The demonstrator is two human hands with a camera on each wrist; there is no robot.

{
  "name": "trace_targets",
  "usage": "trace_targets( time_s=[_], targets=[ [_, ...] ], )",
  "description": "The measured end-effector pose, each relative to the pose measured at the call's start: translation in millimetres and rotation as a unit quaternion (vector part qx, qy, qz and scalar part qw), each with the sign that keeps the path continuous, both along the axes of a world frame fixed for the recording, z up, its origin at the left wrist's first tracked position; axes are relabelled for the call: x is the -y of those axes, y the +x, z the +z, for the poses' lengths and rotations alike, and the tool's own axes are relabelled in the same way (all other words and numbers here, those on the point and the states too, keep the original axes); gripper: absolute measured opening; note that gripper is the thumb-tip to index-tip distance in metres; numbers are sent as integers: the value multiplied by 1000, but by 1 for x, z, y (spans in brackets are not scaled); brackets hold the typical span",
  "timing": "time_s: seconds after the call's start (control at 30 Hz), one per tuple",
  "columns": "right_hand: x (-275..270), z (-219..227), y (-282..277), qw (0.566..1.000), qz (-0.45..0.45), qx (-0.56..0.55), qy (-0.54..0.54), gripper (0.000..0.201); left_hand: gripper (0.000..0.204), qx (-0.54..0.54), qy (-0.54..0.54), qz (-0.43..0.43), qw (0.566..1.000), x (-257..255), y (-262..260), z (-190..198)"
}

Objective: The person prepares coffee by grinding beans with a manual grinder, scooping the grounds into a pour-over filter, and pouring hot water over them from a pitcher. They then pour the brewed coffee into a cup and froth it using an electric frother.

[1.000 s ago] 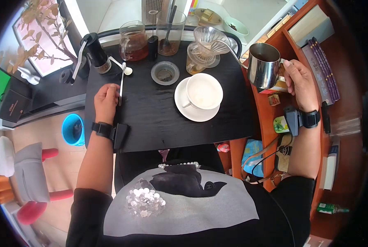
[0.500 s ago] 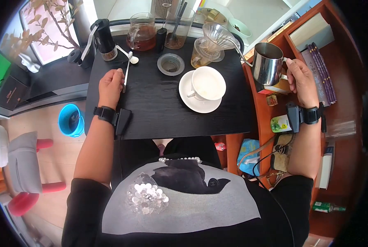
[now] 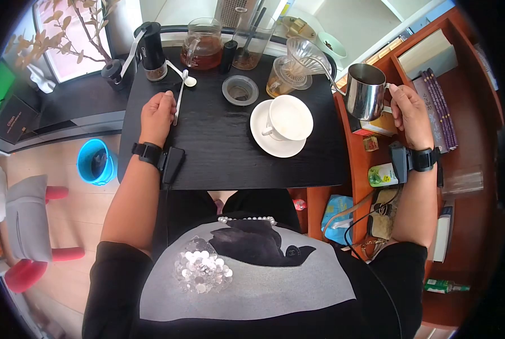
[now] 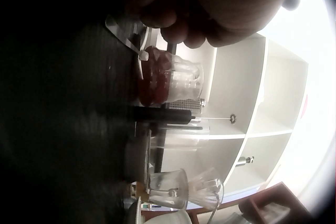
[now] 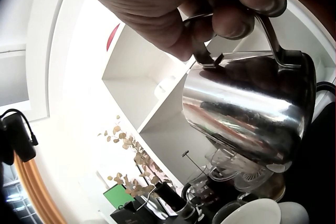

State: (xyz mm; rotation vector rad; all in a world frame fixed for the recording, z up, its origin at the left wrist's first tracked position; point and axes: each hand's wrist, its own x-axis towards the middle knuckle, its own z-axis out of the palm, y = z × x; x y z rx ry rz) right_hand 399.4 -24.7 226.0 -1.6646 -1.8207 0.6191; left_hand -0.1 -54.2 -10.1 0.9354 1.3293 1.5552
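Observation:
My right hand (image 3: 412, 116) grips the handle of a steel gooseneck kettle (image 3: 365, 99), held upright beyond the table's right edge. In the right wrist view the fingers curl round the handle of the kettle (image 5: 247, 103). The thin spout points left toward a ribbed clear dripper (image 3: 308, 55) on a glass server (image 3: 279, 83) with brown liquid. On the table's left side rests my left hand (image 3: 156, 117), fingers loosely curled and holding nothing, beside a long-handled spoon (image 3: 179, 103). A white cup (image 3: 292, 116) with pale contents sits on a white saucer (image 3: 275, 148).
At the back of the black table (image 3: 218, 155) stand a hand grinder (image 3: 152, 53), a glass pot of reddish-brown liquid (image 3: 203, 53), a black-handled frother (image 3: 228, 56) and a tall glass (image 3: 252, 48). A grey round dish (image 3: 239, 90) lies mid-table. A wooden bookshelf (image 3: 467, 150) borders the right.
The head view has shifted, so the table's things appear farther right. My right hand still holds the kettle upright; my left hand stays beside the spoon.

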Motion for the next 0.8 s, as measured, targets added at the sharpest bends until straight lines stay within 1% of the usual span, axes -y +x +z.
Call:
trace_targets(
  time_s=[0.13, 0.53, 0.8],
  targets=[
    [-1, 0, 1, 1000, 8, 9, 0, 32, 29, -19, 4, 2, 1000, 0, 0, 0],
    [6, 3, -4, 1000, -9, -5, 7, 33, 29, -22, -3, 9, 1000, -3, -2, -6],
    [5, 1, -1, 1000, 1, -12, 10, 30, 27, -13, -5, 8, 1000, -1, -1, -1]
  ],
)
